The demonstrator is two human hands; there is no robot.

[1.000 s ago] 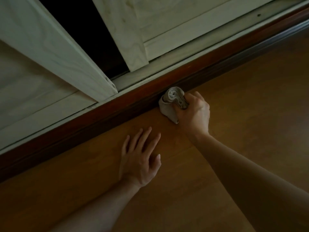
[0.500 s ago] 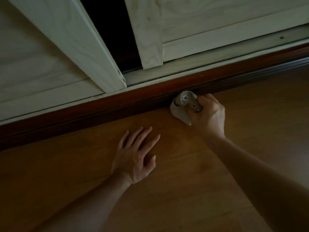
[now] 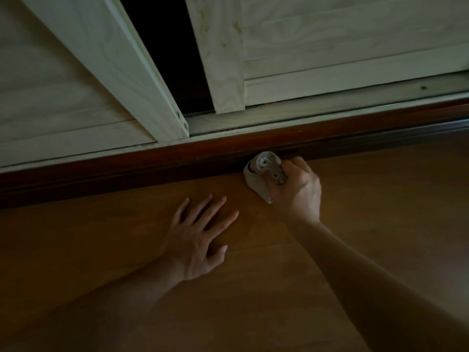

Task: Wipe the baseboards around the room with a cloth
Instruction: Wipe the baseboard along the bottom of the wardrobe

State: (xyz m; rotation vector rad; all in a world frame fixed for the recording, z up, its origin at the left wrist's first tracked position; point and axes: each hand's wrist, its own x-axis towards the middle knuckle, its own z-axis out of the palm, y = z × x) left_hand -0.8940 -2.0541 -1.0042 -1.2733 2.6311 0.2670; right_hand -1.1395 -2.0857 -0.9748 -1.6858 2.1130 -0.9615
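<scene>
The right hand gripped a pale, rolled-up cloth, its fingers curled round the roll and the thumb laid along the side. The cloth sat at about one o'clock from the middle of the view. It was pressed against the lower part of the dark reddish baseboard, and its bottom edge touched the wooden floor. The rolled end faced twelve o'clock, so its spiral layers showed. The hand lay at four o'clock from the cloth, and its bare forearm ran off toward five o'clock.

The left hand rested flat on the floor, palm down, fingers straight and spread, holding nothing. It lay at seven o'clock from the cloth, near it but apart. Its fingertips pointed toward one o'clock and stopped short of the baseboard.

The baseboard crossed the whole view, from nine o'clock up to about two o'clock. Above it ran a pale sill carrying two whitewashed wooden sliding doors. The left door filled ten o'clock, with two small screws near its lower corner, and the right door filled one o'clock. Between them, at twelve o'clock, was a dark gap, and nothing inside it could be made out. The light was dim.
</scene>
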